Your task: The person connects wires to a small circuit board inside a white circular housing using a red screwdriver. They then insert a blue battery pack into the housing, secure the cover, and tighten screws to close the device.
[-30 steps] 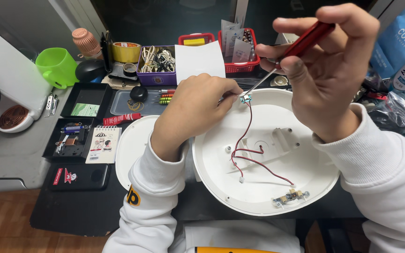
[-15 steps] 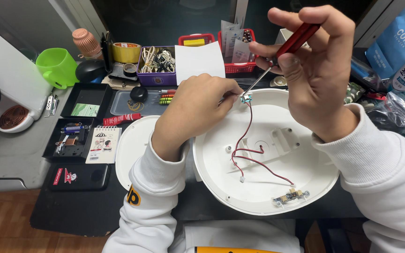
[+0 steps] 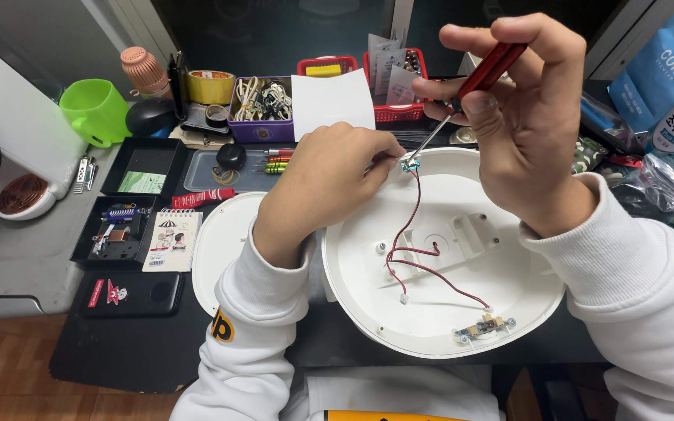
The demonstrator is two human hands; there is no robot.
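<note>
White plastic fills the middle of my view: a round lamp base (image 3: 446, 312) lies open side up on the surface, and I place everything else from it. My left hand (image 3: 321, 191) reaches over its far-left rim, fingers pinched narrow on a tiny circuit piece (image 3: 410, 164) held just above the far rim. Red and black wires (image 3: 411, 234) run from that piece down into the base, loop near its centre, and one trails on to a small switch board (image 3: 484, 327) at the near rim. My right hand (image 3: 520, 132) hovers above the far side of the base, closed around a red-handled screwdriver (image 3: 487, 70); its thin metal shaft slants down and its tip meets the piece my left hand holds. Touching the base's left edge lies a second white round cover (image 3: 224, 242), partly under my left sleeve. Beyond the far rim stand a purple bin of cables (image 3: 263, 105) and a red basket (image 3: 390, 113).
</note>
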